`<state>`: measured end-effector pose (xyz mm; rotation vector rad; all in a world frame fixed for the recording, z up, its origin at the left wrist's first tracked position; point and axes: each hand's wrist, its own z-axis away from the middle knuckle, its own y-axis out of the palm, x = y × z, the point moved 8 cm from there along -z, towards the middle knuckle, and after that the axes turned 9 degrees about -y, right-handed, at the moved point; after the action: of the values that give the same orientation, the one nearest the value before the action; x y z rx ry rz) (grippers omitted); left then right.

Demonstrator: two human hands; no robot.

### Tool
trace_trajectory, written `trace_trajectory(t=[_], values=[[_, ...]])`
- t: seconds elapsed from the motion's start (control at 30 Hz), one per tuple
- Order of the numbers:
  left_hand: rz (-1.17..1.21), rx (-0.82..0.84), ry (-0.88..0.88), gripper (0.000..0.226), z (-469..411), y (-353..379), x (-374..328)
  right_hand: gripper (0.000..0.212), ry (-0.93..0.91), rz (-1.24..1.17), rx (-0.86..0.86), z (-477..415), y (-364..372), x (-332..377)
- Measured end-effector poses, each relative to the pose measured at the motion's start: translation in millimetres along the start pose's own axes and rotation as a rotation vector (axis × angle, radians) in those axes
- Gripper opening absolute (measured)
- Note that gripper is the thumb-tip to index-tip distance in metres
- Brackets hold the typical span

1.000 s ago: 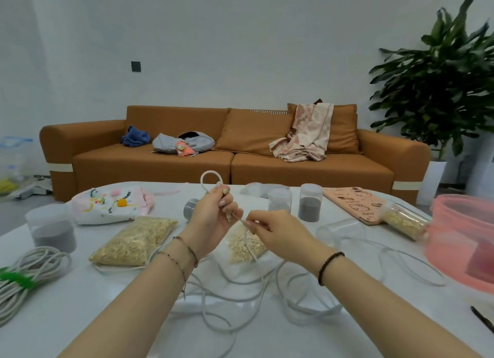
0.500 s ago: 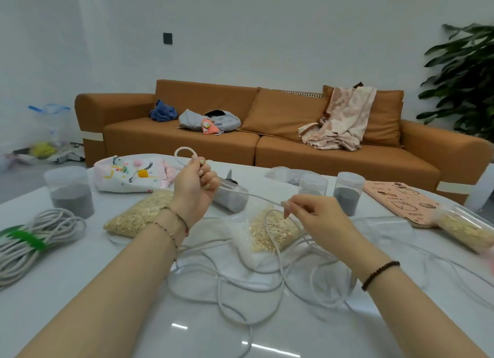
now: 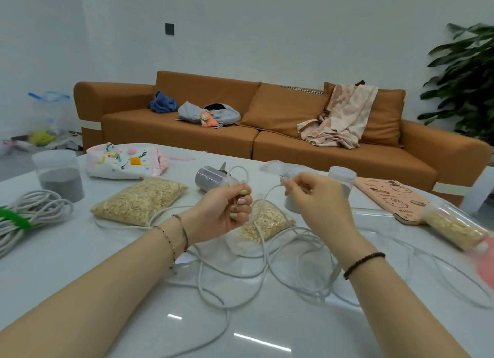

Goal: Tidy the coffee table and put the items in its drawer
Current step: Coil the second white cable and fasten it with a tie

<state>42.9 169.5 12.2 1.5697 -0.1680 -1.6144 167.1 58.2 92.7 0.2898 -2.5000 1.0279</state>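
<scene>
Thin white cord [image 3: 262,224], loose tangled loops on glossy coffee table [image 3: 80,264], one end raised, looped.

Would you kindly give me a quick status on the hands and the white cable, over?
Left hand grips looped white cable; right hand pinches it. Remainder sprawls loose on table, draped across oat bag.

Coffee table [image 3: 80,264] is showing glossy white. Against it the loose cord [image 3: 228,320] is reading pale grey-white; the tie [image 3: 13,218] on the coiled cord [image 3: 42,205] is showing bright green. The 2 oat bags, larger oat bag [image 3: 139,200] and smaller oat bag [image 3: 267,225], are showing golden beige. Jar sand [image 3: 60,182] is reading dark grey. Notebook [image 3: 393,197] is showing pink with cartoon outlines. Sofa [image 3: 320,154] is showing orange-brown.
</scene>
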Motion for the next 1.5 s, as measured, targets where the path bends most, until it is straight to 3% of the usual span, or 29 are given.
trace_trajectory(t=[0.1,0.17,0.27,0.37,0.5,0.63,0.8,0.97,1.1,1.37,1.5], values=[[-0.027,-0.027,0.016,0.036,-0.7,-2.4,3.4,0.017,-0.239,0.125,0.073,5.6,13.4,29.5],[-0.051,-0.055,0.066,0.036,-1.7,-5.1,-0.7,0.019,-0.354,0.094,0.121,10.5,23.2,43.1],[0.020,-0.058,0.173,0.037,2.4,-7.5,-14.6,0.035,-0.406,0.031,0.216,15.2,33.5,53.4],[0.116,-0.035,0.234,0.038,3.1,-5.5,-26.2,0.057,-0.473,0.152,0.249,17.2,36.0,55.3],[0.210,-0.011,0.224,0.038,4.7,-3.1,-33.0,0.056,-0.450,0.124,0.244,10.4,32.1,42.8],[0.231,0.014,0.204,0.039,7.0,1.2,-33.8,0.031,-0.382,-0.025,0.218,6.1,25.5,33.5],[0.278,0.023,0.251,0.043,16.5,5.9,-47.8,0.044,-0.369,0.051,0.153,1.3,8.9,27.4],[0.273,-0.026,0.286,0.043,20.1,5.3,-50.0,0.033,-0.373,-0.094,0.154,3.5,14.3,32.0],[0.121,-0.060,0.259,0.042,22.3,8.0,-43.3,0.021,-0.410,-0.089,0.102,1.2,9.2,38.3],[-0.116,-0.083,0.119,0.035,23.6,24.0,-17.6,0.016,-0.458,0.057,0.104,-1.5,10.5,39.1],[-0.273,-0.122,0.071,0.029,23.7,24.6,-8.1,0.027,-0.436,0.207,0.173,-0.5,16.4,34.5]])
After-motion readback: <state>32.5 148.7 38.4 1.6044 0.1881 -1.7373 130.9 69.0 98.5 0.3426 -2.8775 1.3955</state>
